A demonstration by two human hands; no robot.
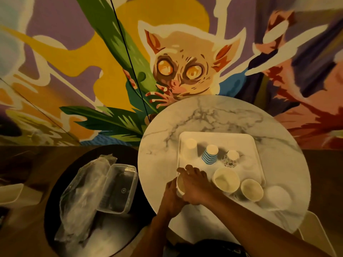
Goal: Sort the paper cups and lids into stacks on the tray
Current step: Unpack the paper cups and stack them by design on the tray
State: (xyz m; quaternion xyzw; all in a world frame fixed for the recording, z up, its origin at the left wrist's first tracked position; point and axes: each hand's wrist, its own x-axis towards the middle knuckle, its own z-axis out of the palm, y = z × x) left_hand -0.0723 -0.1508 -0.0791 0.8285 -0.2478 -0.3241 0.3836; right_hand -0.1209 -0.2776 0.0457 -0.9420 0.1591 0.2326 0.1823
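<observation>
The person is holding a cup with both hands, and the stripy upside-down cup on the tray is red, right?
Not quite. The striped cup is blue, not red; the head view shows it upside down on the tray. The rest holds: the left hand and the right hand both hold a white cup.

The left hand [171,194] and right hand [194,184] meet, fingers curled round one paper cup [180,185].

Vivid animal mural wall [178,67] behind a round marble table [213,115]
</observation>
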